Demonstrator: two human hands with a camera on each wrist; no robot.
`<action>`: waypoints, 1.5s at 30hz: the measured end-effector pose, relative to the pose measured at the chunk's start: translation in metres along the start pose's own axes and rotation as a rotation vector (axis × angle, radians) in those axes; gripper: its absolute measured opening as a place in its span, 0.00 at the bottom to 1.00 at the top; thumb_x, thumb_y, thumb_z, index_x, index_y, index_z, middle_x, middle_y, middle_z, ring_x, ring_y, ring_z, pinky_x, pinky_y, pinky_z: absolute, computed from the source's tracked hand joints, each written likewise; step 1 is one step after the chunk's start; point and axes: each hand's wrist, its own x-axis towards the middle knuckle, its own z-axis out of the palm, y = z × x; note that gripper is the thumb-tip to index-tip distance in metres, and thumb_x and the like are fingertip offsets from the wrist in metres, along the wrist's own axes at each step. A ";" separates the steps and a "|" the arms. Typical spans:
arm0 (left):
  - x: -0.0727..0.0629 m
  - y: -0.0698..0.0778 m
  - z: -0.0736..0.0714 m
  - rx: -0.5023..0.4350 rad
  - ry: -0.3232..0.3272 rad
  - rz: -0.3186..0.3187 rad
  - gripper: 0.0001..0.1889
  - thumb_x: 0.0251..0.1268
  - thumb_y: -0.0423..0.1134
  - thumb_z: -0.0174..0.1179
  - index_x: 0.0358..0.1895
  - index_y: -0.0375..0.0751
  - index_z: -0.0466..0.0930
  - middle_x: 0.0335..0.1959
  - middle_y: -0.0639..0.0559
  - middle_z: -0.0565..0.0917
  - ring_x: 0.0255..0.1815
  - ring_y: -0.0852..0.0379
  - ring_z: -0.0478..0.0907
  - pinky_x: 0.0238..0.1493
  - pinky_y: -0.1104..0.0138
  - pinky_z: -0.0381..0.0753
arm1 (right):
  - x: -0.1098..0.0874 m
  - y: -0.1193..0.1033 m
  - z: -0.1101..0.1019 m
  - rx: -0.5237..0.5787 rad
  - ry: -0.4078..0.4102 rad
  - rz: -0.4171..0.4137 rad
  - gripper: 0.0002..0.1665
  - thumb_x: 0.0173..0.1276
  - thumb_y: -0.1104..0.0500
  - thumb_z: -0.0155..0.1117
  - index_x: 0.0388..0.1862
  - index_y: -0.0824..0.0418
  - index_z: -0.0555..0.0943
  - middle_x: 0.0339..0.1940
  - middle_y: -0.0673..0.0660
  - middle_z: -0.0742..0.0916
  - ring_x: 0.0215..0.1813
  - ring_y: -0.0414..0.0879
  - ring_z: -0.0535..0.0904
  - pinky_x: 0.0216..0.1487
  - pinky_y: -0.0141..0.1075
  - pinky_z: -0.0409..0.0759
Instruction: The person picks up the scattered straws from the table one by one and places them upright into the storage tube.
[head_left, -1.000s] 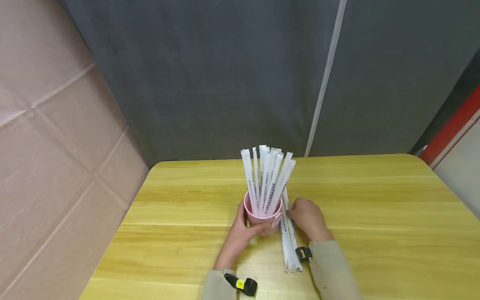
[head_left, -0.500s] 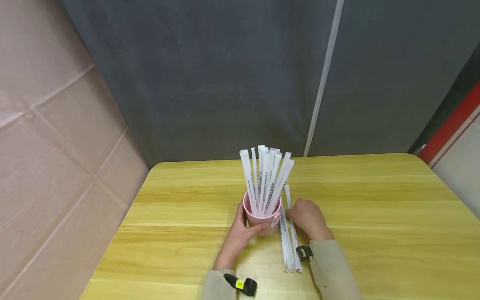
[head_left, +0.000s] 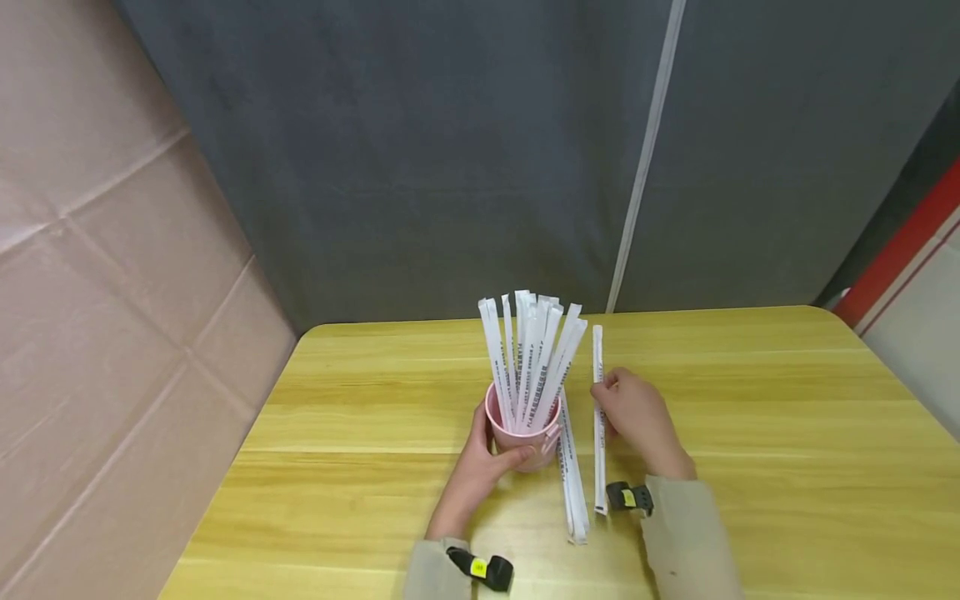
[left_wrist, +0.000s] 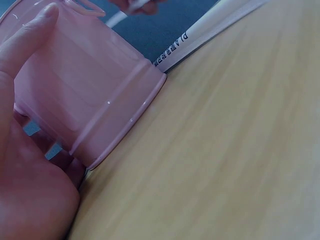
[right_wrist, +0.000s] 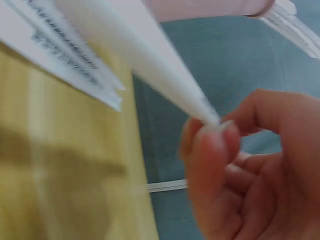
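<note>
A pink cup (head_left: 517, 452) stands on the table, filled with several paper-wrapped straws (head_left: 528, 358) that fan out above its rim. My left hand (head_left: 480, 467) grips the cup from its left side, thumb across the front; the left wrist view shows the thumb along the cup wall (left_wrist: 75, 75). To the right of the cup, my right hand (head_left: 637, 417) pinches one wrapped straw (head_left: 599, 450) between thumb and fingertips. In the right wrist view this straw (right_wrist: 150, 55) runs up and left from the fingertips. A few more wrapped straws (head_left: 573, 492) lie beside the cup.
The wooden table (head_left: 360, 500) spreads around both hands. A dark grey curtain (head_left: 450, 167) hangs behind its far edge, a pinkish covering (head_left: 112, 292) on the left. Black straps (head_left: 487, 572) sit at both wrists.
My right hand has drawn one straw away from those beside the cup, moving right and slightly up with it. The left hand keeps its grip on the cup.
</note>
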 end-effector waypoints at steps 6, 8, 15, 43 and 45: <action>0.000 -0.001 0.000 -0.001 0.001 -0.001 0.49 0.42 0.44 0.70 0.67 0.65 0.46 0.67 0.62 0.54 0.68 0.57 0.46 0.67 0.53 0.46 | -0.009 -0.017 -0.014 0.221 0.217 -0.107 0.19 0.67 0.48 0.45 0.47 0.61 0.69 0.20 0.56 0.80 0.17 0.48 0.74 0.18 0.36 0.75; 0.000 -0.001 0.000 0.000 0.001 0.001 0.50 0.42 0.44 0.70 0.67 0.64 0.46 0.67 0.62 0.54 0.68 0.57 0.46 0.67 0.54 0.46 | -0.014 -0.024 -0.018 0.309 0.327 -0.169 0.19 0.67 0.46 0.46 0.48 0.58 0.69 0.23 0.55 0.81 0.17 0.46 0.74 0.19 0.35 0.77; 0.000 -0.001 -0.001 0.001 -0.002 0.008 0.49 0.42 0.44 0.69 0.67 0.65 0.46 0.68 0.62 0.54 0.68 0.57 0.46 0.67 0.53 0.45 | -0.031 -0.041 -0.028 0.628 0.568 -0.433 0.14 0.66 0.61 0.53 0.50 0.62 0.69 0.28 0.57 0.81 0.19 0.44 0.74 0.20 0.29 0.78; 0.012 -0.031 -0.001 0.015 0.009 -0.001 0.50 0.41 0.48 0.70 0.66 0.72 0.45 0.67 0.66 0.52 0.68 0.59 0.45 0.66 0.53 0.45 | -0.026 -0.049 0.001 0.300 0.280 -0.509 0.12 0.61 0.56 0.60 0.39 0.62 0.75 0.30 0.54 0.84 0.30 0.42 0.80 0.28 0.30 0.81; 0.012 -0.031 -0.001 0.016 0.009 0.000 0.50 0.41 0.47 0.70 0.66 0.71 0.45 0.68 0.65 0.52 0.68 0.58 0.45 0.66 0.53 0.45 | -0.025 -0.048 0.003 0.210 0.259 -0.504 0.11 0.61 0.54 0.60 0.38 0.60 0.76 0.30 0.52 0.83 0.31 0.41 0.79 0.30 0.28 0.80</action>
